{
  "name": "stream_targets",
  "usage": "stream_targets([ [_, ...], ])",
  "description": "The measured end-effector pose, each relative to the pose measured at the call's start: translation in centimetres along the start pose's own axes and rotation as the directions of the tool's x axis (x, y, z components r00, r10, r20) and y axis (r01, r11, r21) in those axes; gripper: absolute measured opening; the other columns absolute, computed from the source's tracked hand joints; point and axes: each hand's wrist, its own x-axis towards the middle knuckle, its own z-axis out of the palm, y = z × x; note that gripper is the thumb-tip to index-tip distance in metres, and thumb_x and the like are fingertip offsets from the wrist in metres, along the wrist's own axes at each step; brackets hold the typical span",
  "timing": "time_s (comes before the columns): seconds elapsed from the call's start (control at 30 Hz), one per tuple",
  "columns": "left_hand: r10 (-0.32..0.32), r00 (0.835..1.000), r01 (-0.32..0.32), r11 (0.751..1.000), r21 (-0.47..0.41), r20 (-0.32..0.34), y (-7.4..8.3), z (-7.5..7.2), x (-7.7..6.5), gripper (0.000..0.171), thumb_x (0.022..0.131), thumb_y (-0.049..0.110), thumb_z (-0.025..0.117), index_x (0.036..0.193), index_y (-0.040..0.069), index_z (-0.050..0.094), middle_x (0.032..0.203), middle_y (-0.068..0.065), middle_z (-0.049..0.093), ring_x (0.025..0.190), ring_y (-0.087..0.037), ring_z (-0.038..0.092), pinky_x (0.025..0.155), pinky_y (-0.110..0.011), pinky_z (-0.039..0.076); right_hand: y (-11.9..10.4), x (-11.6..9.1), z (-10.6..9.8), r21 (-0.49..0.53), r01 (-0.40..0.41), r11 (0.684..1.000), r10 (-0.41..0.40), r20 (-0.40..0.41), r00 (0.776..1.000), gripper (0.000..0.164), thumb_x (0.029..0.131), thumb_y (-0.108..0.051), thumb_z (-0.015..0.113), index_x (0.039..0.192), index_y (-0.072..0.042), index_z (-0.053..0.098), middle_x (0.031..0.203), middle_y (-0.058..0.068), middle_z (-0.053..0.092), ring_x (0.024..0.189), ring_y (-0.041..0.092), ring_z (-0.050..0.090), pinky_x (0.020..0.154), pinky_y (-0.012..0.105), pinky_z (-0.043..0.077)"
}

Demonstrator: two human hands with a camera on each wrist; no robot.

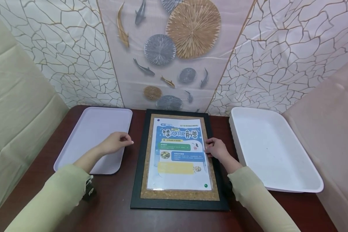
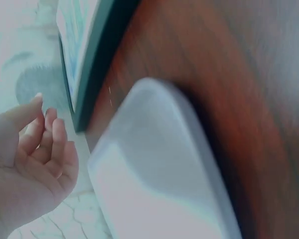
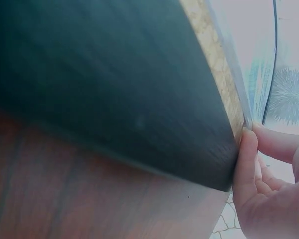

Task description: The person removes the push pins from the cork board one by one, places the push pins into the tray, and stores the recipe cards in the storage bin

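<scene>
Altogether, two hands, two trays, one framed corkboard [image 1: 179,194] and one printed sheet [image 1: 179,156] were in sight. The sheet lay on the cork, inside the black border, on the dark table [image 1: 113,212]. It carried two small round spots at opposite corners, a dark blue spot [image 1: 158,120] at top left and a green spot [image 1: 206,185] at bottom right; whether they were pins or print, I couldn't tell. One lilac tray [image 1: 101,129] lay left of the board, one deeper white tray [image 1: 272,145] right of it.

The right hand [image 1: 217,149] pinched the sheet's right edge between thumb and forefinger. The left hand [image 1: 114,142] hung between lilac tray and board, fingers curled, thumb near the forefinger; whether it pinched anything, I couldn't tell.

Only the head view took in both trays and the sheet's whole face. The right wrist view alone showed the pinch side-on, right at the cork's edge, while the left wrist view showed the curled fingers from the palm side.
</scene>
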Motion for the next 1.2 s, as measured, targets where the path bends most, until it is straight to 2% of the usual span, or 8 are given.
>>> stream_targets([
  [0.17, -0.041, 0.991, 0.045, 0.999, 0.031, -0.126, -1.9, -1.7, 1.1, 0.015, 0.089, 0.011, 0.058, 0.085, -0.003, 0.062, 0.078, -0.011, 0.062, 0.072, -0.016, 0.051, 0.066, -0.028, 0.04, -0.1, 0.0, 0.0, 0.007, -0.002, 1.0, 0.002, -0.001, 1.0, 0.041, 0.087, -0.001, 0.059, 0.127, 0.001, 0.048, 0.091, 0.013, 0.057, 0.075, 0.018, 0.058, 0.063, 0.025, 0.052],
  [0.27, -0.059, 0.982, 0.072, 0.995, 0.065, -0.178, -2.8, -2.5, 1.7, 0.015, 0.089, 0.009, 0.057, 0.086, -0.005, 0.062, 0.079, -0.015, 0.064, 0.073, -0.018, 0.055, 0.068, -0.028, 0.041, 0.0, -0.1, 0.0, 0.007, -0.007, 1.0, 0.007, 0.001, 1.0, 0.041, 0.088, -0.002, 0.06, 0.127, 0.0, 0.048, 0.091, 0.013, 0.057, 0.075, 0.018, 0.058, 0.063, 0.025, 0.052],
  [0.4, -0.09, 0.974, 0.112, 0.989, 0.097, -0.208, -3.9, -3.2, 2.5, 0.018, 0.089, 0.01, 0.057, 0.087, -0.007, 0.061, 0.082, -0.019, 0.065, 0.076, -0.025, 0.058, 0.071, -0.03, 0.042, 0.1, -0.1, -0.1, 0.005, -0.012, 1.0, 0.012, 0.002, 1.0, 0.041, 0.088, -0.002, 0.06, 0.127, 0.0, 0.048, 0.091, 0.013, 0.056, 0.076, 0.018, 0.058, 0.063, 0.025, 0.052],
  [0.67, -0.2, 0.954, 0.233, 0.963, 0.133, -0.223, -5.4, -3.8, 3.6, 0.023, 0.092, 0.014, 0.052, 0.093, -0.008, 0.06, 0.089, -0.022, 0.062, 0.081, -0.03, 0.056, 0.073, -0.036, 0.043, 0.0, 0.1, 0.0, -0.011, -0.022, 1.0, 0.022, -0.002, 1.0, 0.042, 0.088, -0.005, 0.06, 0.129, -0.003, 0.048, 0.094, 0.013, 0.057, 0.077, 0.019, 0.059, 0.064, 0.024, 0.052],
  [0.83, -0.285, 0.921, 0.322, 0.941, 0.107, -0.268, -6.4, -3.9, 4.1, 0.023, 0.092, 0.015, 0.049, 0.095, -0.006, 0.058, 0.092, -0.023, 0.06, 0.083, -0.032, 0.054, 0.069, -0.036, 0.041, -0.2, 0.2, -0.1, 0.006, -0.017, 1.0, 0.017, -0.003, 1.0, 0.042, 0.088, -0.004, 0.06, 0.128, -0.002, 0.049, 0.093, 0.013, 0.056, 0.077, 0.019, 0.058, 0.064, 0.025, 0.052],
  [1.0, -0.347, 0.892, 0.383, 0.921, 0.076, -0.29, -7.6, -3.4, 4.1, 0.025, 0.091, 0.016, 0.049, 0.096, -0.006, 0.057, 0.1, -0.027, 0.059, 0.092, -0.039, 0.055, 0.078, -0.045, 0.043, -0.1, 0.1, -0.1, 0.007, -0.016, 1.0, 0.016, -0.004, 1.0, 0.042, 0.087, -0.003, 0.061, 0.127, -0.002, 0.049, 0.092, 0.012, 0.056, 0.076, 0.018, 0.058, 0.063, 0.025, 0.052],
  [1.2, -0.42, 0.858, 0.456, 0.888, 0.064, -0.297, -8.1, -3.2, 4.3, 0.027, 0.094, 0.02, 0.048, 0.1, -0.005, 0.057, 0.106, -0.026, 0.059, 0.098, -0.039, 0.054, 0.082, -0.047, 0.042, 0.1, 0.0, -0.2, 0.006, -0.011, 1.0, 0.011, -0.009, 1.0, 0.042, 0.087, -0.002, 0.061, 0.127, -0.002, 0.049, 0.092, 0.013, 0.056, 0.076, 0.019, 0.058, 0.063, 0.025, 0.052],
])
